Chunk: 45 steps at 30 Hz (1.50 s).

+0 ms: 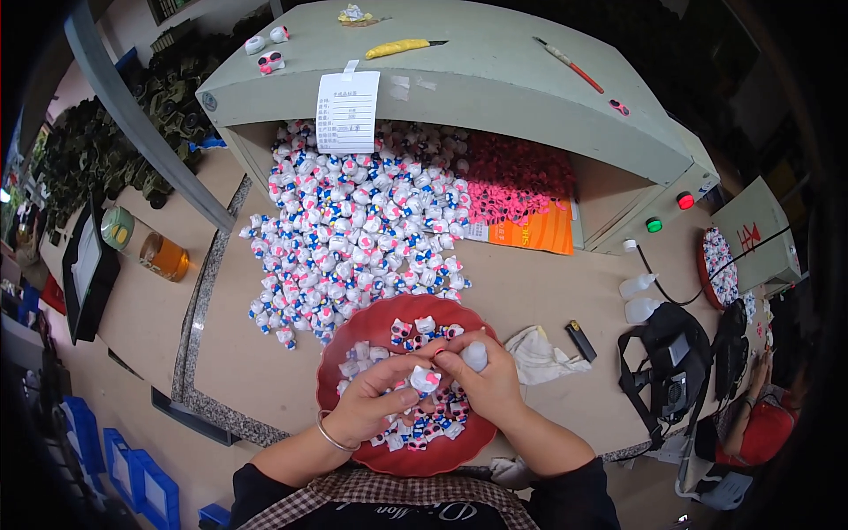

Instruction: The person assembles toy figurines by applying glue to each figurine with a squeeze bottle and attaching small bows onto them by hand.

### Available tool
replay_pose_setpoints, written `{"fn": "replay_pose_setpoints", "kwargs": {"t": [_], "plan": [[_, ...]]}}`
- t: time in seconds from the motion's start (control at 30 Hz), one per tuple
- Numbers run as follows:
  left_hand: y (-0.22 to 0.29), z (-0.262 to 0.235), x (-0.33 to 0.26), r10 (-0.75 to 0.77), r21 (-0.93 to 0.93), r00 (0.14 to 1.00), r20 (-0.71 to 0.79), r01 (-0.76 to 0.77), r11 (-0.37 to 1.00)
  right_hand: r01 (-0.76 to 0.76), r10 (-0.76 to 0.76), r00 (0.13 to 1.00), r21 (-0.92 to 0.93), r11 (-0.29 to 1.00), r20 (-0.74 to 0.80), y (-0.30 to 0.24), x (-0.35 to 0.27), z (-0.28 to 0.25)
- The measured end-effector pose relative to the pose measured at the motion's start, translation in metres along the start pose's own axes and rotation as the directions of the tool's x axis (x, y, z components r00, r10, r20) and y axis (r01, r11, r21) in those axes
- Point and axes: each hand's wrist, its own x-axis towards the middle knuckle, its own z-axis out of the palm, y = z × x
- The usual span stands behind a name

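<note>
My left hand (375, 399) holds a small white cat-shaped figurine (425, 381) with pink on it, pinched over a red scalloped bowl (360, 323). Close beside it, my right hand (495, 382) is closed round a small translucent squeeze bottle (474, 356). A tiny pinkish-red piece (439, 352) shows at the right fingertips, too small to make out fully. In the bowl lie many figurines (426, 325), several wearing pink-and-black glasses. Beyond the bowl spreads a big heap of white, blue and pink figurines (353, 234).
Under the grey shelf (495, 88) lie pink glasses pieces (521, 177) by an orange sheet (541, 231). On top are a yellow-handled knife (397, 49) and a red brush (579, 72). A white cloth (541, 355), black lighter (580, 341) and black bag (667, 367) are at right.
</note>
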Motion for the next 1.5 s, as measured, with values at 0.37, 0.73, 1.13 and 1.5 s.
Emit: {"fn": "replay_pose_setpoints", "kwargs": {"t": [0.37, 0.73, 1.13, 1.5], "plan": [[0.003, 0.009, 0.000, 0.089, 0.233, 0.996, 0.007, -0.089, 0.968, 0.110, -0.106, 0.994, 0.156, 0.982, -0.031, 0.003, -0.010, 0.007], [-0.001, 0.012, -0.002, 0.135, 0.339, 0.990, -0.049, -0.111, 0.934, 0.193, -0.195, 0.971, -0.025, 0.981, -0.135, -0.001, -0.008, 0.009], [0.000, 0.008, -0.002, 0.116, 0.414, 0.993, -0.002, -0.105, 0.904, -0.071, 0.044, 0.995, 0.314, 0.947, 0.092, 0.004, -0.002, 0.001], [0.000, 0.008, 0.000, 0.125, 0.409, 0.992, -0.018, -0.107, 0.906, -0.040, 0.023, 0.997, 0.260, 0.965, 0.069, 0.003, 0.001, 0.002]]}}
